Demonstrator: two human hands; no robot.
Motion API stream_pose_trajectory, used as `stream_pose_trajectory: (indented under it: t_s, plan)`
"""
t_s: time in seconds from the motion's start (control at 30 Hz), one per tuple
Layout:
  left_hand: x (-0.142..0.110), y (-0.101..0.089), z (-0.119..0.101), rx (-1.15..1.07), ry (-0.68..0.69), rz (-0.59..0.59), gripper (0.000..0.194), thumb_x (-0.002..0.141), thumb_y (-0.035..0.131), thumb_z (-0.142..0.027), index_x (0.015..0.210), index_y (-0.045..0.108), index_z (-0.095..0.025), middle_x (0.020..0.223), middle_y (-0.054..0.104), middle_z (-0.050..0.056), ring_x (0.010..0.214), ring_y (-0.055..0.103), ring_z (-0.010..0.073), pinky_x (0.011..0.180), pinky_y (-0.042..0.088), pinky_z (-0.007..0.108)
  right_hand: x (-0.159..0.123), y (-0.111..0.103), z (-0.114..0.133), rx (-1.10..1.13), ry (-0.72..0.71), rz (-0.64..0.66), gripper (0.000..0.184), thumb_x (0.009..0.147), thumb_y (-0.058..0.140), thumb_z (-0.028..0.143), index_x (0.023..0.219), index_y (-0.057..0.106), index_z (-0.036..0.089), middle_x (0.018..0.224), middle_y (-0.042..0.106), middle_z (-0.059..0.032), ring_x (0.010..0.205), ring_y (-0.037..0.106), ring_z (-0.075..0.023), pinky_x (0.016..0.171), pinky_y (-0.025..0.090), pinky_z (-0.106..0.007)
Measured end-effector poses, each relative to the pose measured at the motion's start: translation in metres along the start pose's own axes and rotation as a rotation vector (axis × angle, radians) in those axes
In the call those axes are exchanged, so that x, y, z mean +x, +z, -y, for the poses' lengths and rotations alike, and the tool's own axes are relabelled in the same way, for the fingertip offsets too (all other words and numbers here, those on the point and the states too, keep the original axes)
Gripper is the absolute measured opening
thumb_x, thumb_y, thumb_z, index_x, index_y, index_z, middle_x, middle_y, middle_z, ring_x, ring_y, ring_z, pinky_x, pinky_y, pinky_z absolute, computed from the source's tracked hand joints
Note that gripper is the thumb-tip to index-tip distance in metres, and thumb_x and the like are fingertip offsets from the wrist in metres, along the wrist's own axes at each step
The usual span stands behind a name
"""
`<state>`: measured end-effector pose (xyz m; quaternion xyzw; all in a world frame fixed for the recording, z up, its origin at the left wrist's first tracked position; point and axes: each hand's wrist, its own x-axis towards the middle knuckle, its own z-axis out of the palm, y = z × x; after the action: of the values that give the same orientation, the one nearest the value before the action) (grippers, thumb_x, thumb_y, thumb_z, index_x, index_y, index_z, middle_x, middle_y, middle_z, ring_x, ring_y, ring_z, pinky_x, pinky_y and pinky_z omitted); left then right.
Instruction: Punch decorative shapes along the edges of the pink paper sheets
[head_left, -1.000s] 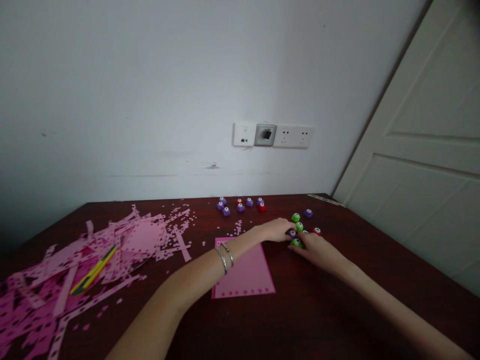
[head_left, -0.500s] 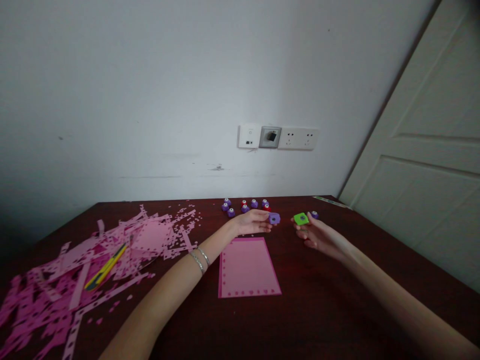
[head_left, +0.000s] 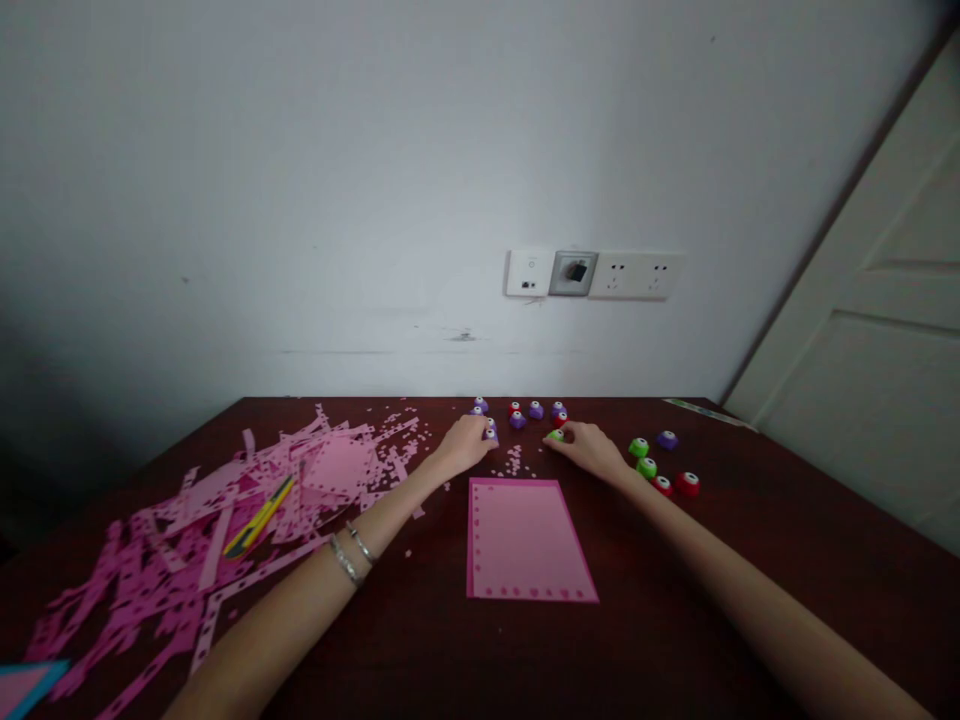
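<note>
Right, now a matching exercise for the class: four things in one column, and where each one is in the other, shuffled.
1. Yellow box cutter
2. Silver bracelets
3. Right hand
4. Rectangular pink sheet

A. Around the left wrist
B. Flat on the dark red-brown table, between the forearms
C. On the heap of pink paper scraps
D. At a small green plastic piece

Pairs: 1-C, 2-A, 3-D, 4-B

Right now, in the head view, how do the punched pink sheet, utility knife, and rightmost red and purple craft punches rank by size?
Pink sheet
Yellow utility knife
Red craft punch, purple craft punch: too alike to rank; red nearer camera.
</note>
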<state>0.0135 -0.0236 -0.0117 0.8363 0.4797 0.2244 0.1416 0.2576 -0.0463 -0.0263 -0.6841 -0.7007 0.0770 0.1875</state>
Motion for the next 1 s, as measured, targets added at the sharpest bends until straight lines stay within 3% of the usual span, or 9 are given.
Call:
stream_pose_trajectory:
  t_s: [0.1, 0.3, 0.43, 0.57, 0.63, 0.73, 0.87, 1.0]
  plan:
    - [0.006, 0.009, 0.008, 0.121, -0.063, 0.007, 0.013, 0.072, 0.062, -0.030, 0.074, 0.061, -0.017, 0.079, 0.063, 0.005, 0.074, 0.059, 0.0187, 0.063, 0.040, 0.026, 0.014, 0.009, 0.015, -0.137, -0.002, 0.011, 0.045, 0.074, 0.050, 0.059, 0.086, 0.061, 0.018, 0.087, 0.064, -0.0110, 0.081, 0.061, -0.0253, 0.062, 0.042, -0.029]
    - [0.036, 0.022, 0.013, 0.224, -0.101, -0.016, 0.020, 0.073, 0.063, -0.033, 0.085, 0.058, -0.018, 0.093, 0.062, 0.006, 0.089, 0.058, 0.0204, 0.072, 0.041, 0.026, 0.040, 0.019, 0.030, -0.197, -0.011, 0.026, 0.041, 0.077, 0.051, 0.056, 0.089, 0.058, 0.017, 0.093, 0.064, -0.0125, 0.084, 0.060, -0.0252, 0.065, 0.042, -0.030]
    - [0.055, 0.027, 0.010, 0.251, -0.084, -0.007, 0.018, 0.077, 0.059, -0.031, 0.087, 0.056, -0.017, 0.091, 0.062, 0.007, 0.088, 0.058, 0.0204, 0.074, 0.042, 0.027, 0.054, 0.023, 0.036, -0.179, 0.016, -0.014, 0.038, 0.076, 0.054, 0.052, 0.090, 0.057, 0.016, 0.095, 0.064, -0.0126, 0.087, 0.060, -0.0240, 0.066, 0.042, -0.028]
    - [0.058, 0.029, -0.003, 0.309, -0.090, -0.052, 0.028, 0.079, 0.057, -0.030, 0.101, 0.052, -0.014, 0.105, 0.056, 0.013, 0.095, 0.055, 0.0235, 0.077, 0.043, 0.031, 0.052, 0.016, 0.037, -0.167, 0.015, -0.051, 0.034, 0.076, 0.058, 0.046, 0.094, 0.058, 0.017, 0.095, 0.064, -0.0123, 0.089, 0.059, -0.0240, 0.067, 0.041, -0.027]
    - [0.054, 0.031, -0.013, 0.360, -0.044, -0.109, 0.033, 0.080, 0.055, -0.030, 0.106, 0.048, -0.013, 0.108, 0.052, 0.014, 0.099, 0.053, 0.0246, 0.079, 0.042, 0.032, 0.043, 0.003, 0.029, -0.153, -0.001, -0.069, 0.032, 0.077, 0.057, 0.043, 0.097, 0.059, 0.018, 0.095, 0.065, -0.0121, 0.086, 0.060, -0.0235, 0.066, 0.041, -0.027]
    - [0.048, 0.036, -0.034, 0.380, 0.140, -0.136, 0.024, 0.083, 0.050, -0.028, 0.103, 0.049, -0.015, 0.106, 0.051, 0.011, 0.099, 0.051, 0.0227, 0.081, 0.042, 0.031, 0.018, -0.028, 0.000, -0.177, -0.047, -0.064, 0.021, 0.078, 0.054, 0.033, 0.091, 0.062, 0.018, 0.091, 0.066, -0.0108, 0.083, 0.061, -0.0223, 0.065, 0.040, -0.026]
    - [0.052, 0.055, -0.074, 0.244, 0.430, 0.066, 0.022, 0.084, 0.047, -0.031, 0.100, 0.051, -0.017, 0.105, 0.051, 0.008, 0.096, 0.053, 0.0198, 0.079, 0.043, 0.029, -0.030, -0.068, -0.049, -0.241, -0.011, -0.069, 0.020, 0.077, 0.053, 0.035, 0.085, 0.064, 0.020, 0.086, 0.066, -0.0078, 0.078, 0.061, -0.0220, 0.060, 0.038, -0.026]
    - [0.066, 0.083, -0.120, 0.103, 0.625, 0.241, 0.031, 0.085, 0.045, -0.027, 0.114, 0.047, -0.017, 0.110, 0.051, 0.009, 0.099, 0.053, 0.0196, 0.079, 0.043, 0.029, -0.077, -0.077, -0.075, -0.185, -0.012, 0.015, 0.031, 0.077, 0.051, 0.049, 0.079, 0.062, 0.020, 0.073, 0.064, -0.0060, 0.066, 0.060, -0.0197, 0.056, 0.038, -0.027]
